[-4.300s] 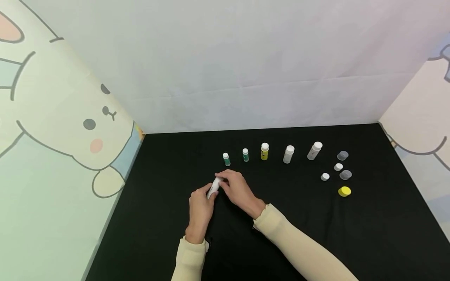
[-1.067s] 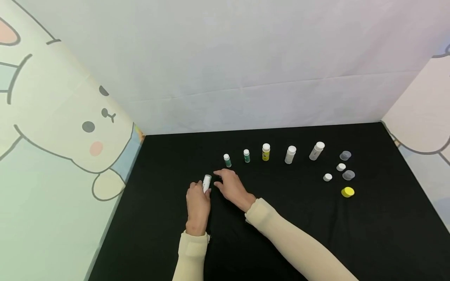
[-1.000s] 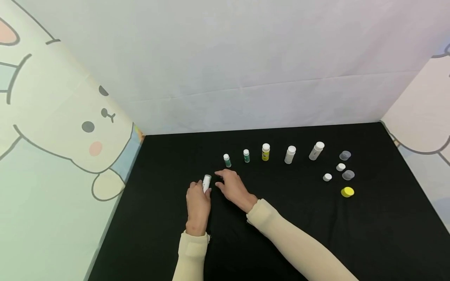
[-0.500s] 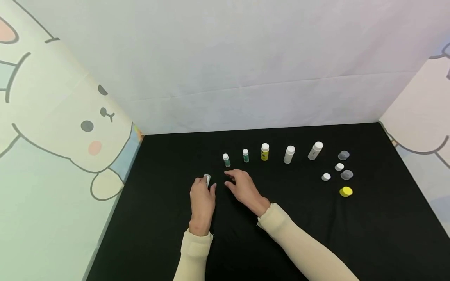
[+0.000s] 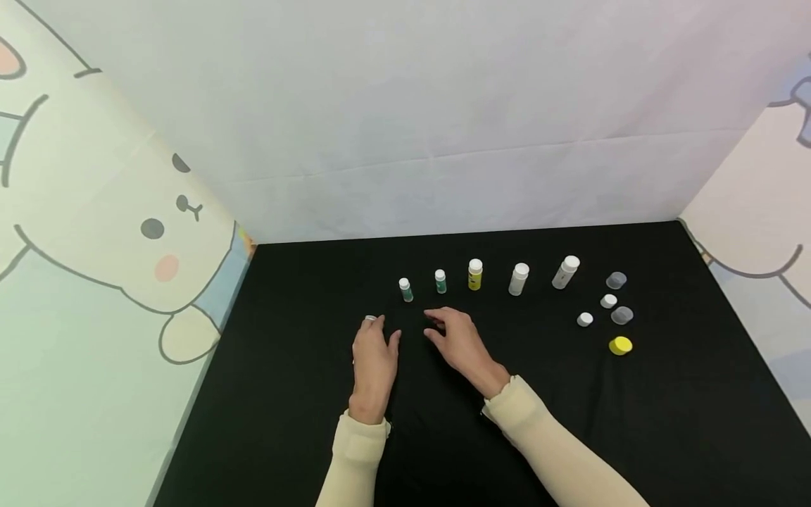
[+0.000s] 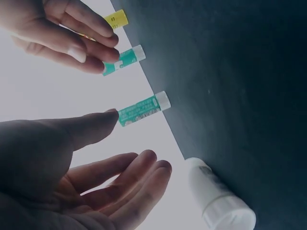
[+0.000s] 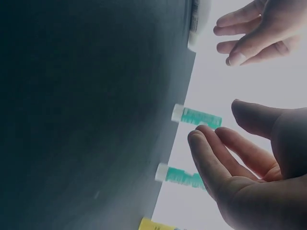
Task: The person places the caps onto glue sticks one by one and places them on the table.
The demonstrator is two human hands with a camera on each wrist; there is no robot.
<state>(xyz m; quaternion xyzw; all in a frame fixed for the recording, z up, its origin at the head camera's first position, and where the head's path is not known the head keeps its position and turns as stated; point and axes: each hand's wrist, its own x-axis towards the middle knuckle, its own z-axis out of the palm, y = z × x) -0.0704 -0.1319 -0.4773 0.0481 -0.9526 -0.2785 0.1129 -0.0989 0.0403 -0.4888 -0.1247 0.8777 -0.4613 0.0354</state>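
- Two cream sleeves (image 5: 355, 458) are seen entering from the near edge of the black tabletop (image 5: 665, 422).
- Left hand (image 5: 374, 355) is laid palm-down near the table's middle; its fingers are shown loose and slightly spread in the left wrist view, nothing gripped.
- Small white vial (image 5: 370, 320) is stood upright at the left hand's fingertips, just past them. Contact cannot be told from the head view; a gap between fingers and vial (image 6: 218, 201) is shown in the left wrist view.
- Right hand (image 5: 465, 345) is held just right of the left hand, apart from it; fingers are relaxed, lightly bent, nothing held. Same is shown in the right wrist view (image 7: 249, 177).
- Yellow cap (image 5: 620, 345) is lain well to the right, alone.
- A loose group is placed just behind it: two white caps (image 5: 585, 319) and two clear caps (image 5: 622, 315).
- A row of capped bottles is lined up beyond the hands, left to right: first green vial (image 5: 405, 289), second green vial (image 5: 440, 281), yellow bottle (image 5: 474, 274), white bottle (image 5: 518, 279), tilted white bottle (image 5: 565, 272).
- First green vial is the one nearest the right hand's fingertips; not touched.
- White backdrop (image 5: 443, 127) is hung behind the table; a bunny-print panel (image 5: 114, 225) is stood at the left side.
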